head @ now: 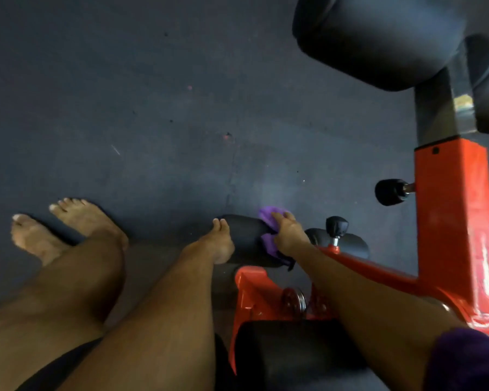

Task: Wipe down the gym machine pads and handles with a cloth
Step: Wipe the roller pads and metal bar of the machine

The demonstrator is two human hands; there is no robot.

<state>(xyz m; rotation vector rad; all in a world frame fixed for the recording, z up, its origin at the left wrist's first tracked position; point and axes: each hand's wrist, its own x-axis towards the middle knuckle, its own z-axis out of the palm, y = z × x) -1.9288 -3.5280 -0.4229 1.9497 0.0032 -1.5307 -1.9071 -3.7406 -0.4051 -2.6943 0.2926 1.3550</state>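
A black foam roller pad sticks out low on the orange gym machine. My right hand presses a purple cloth onto the roller's inner part, with fingers curved over the cloth, which bunches and hangs below the hand. The left hand rests against the roller's free end with its fingers together and fairly straight. A second roller pad lies on the far side of the frame. A large black pad sits on top of the upright post.
Two black adjustment knobs jut from the frame. Another black pad lies under my right arm. My bare feet stand on the dark rubber floor to the left.
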